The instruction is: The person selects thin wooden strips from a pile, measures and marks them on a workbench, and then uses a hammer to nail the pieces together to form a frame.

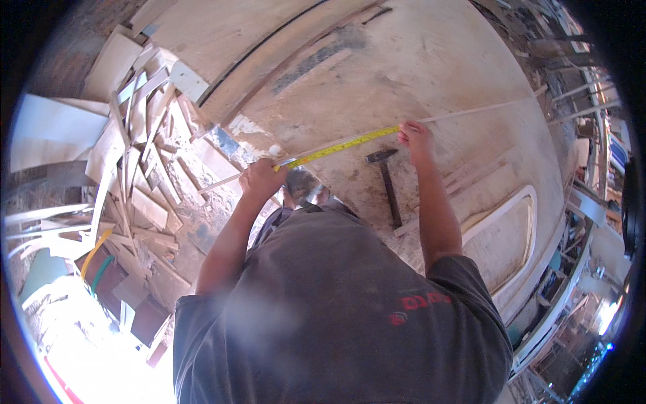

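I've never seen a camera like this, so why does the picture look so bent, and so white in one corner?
Head view: the fisheye lens bows straight edges, so the wooden strip and board edges curve toward the black rim; daylight washes out the lower left corner; a hazy smudge blurs the shirt; the yellow tape measure and hammer stay fairly sharp.

Person in a dark grey T-shirt

Short sleeves end above the elbows, forearms bare; small red lettering marks the chest, and the left hand (262, 178) and right hand (416, 137) wear no gloves.
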Available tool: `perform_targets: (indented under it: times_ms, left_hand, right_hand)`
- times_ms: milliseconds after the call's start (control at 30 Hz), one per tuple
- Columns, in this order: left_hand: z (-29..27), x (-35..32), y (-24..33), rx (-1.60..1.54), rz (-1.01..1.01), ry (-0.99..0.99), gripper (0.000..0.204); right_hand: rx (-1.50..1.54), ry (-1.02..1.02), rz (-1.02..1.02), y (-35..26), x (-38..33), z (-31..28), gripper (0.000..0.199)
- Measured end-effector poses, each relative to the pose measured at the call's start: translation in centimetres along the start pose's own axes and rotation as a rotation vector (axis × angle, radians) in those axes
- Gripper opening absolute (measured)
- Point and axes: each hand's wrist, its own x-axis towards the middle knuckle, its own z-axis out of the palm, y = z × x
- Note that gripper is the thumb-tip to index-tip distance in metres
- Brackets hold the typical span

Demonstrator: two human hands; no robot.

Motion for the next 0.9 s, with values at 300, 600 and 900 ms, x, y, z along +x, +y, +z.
perform_targets:
  times_ms: [300,600,900]
  left_hand:
    - [-2.7,-1.9,-16.5,-0.084,-0.071,0.125,0.040]
    - [-5.4,-2.4,-30.0,-0.196,-0.126,0.122,0.035]
    - [-6.2,0.3,-33.8,-0.155,-0.065,0.061,0.037]
  right_hand:
    - [-0.022,0.094,0.031,1.4,2.0,-0.2,0.025]
    - [-0.031,0.087,0.140,0.4,2.1,-0.4,0.023]
    - [-0.079,-0.026,0.139,0.1,3.3,-1.6,0.008]
